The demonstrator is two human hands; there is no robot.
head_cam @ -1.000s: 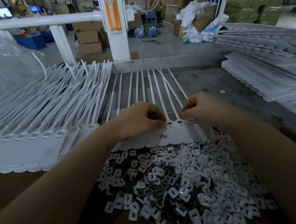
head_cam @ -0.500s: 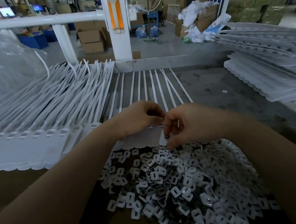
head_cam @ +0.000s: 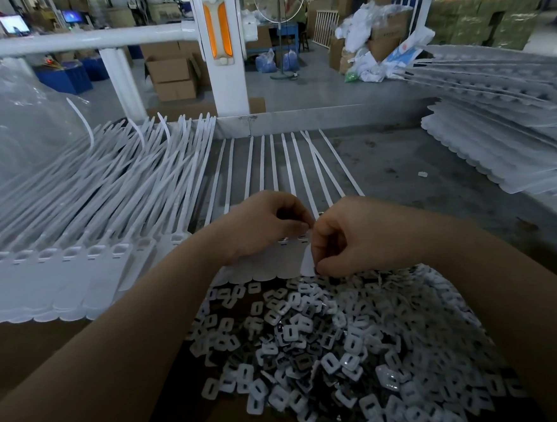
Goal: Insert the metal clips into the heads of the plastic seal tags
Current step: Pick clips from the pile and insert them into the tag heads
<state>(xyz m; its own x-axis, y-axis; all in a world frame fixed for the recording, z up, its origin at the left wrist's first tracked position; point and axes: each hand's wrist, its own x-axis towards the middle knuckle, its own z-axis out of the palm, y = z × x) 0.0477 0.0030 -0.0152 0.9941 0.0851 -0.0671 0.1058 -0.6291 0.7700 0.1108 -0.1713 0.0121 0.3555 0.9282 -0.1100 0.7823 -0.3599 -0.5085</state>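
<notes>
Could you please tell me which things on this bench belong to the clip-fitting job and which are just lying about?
Part of the job:
- strip of white plastic seal tags under both hands
- heap of small white-and-metal clips
- left hand and right hand, both curled at the tag heads

Lying about:
- brown cardboard boxes
- clear plastic bag
- standing fan

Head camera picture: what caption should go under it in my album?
Two hands work at a strip of white seal tags above a pile of clips.
</notes>
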